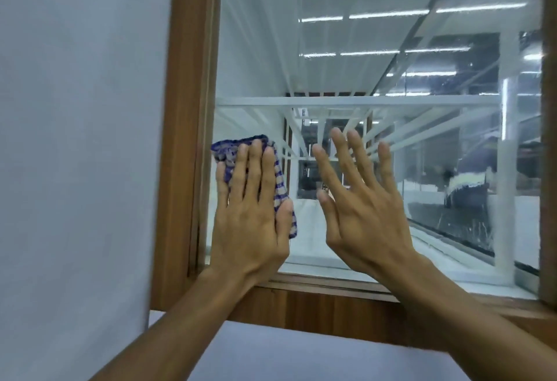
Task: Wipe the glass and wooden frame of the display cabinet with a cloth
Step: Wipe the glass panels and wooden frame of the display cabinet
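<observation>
Head view: left hand (250, 214), fingers flat, presses crumpled blue-and-beige checked cloth (226, 148) on smooth clear glass pane (361, 34); right hand (361, 208) splayed, holding nothing; brown wooden frame (187, 109) alongside.

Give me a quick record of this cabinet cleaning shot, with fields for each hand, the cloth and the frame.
left hand: flat, fingers straight, presses the cloth onto the glass
right hand: fingers spread, holds nothing, in front of the glass; contact unclear
cloth: blue checked, bunched, near the left side of the frame
wooden frame: brown, borders the glass
</observation>
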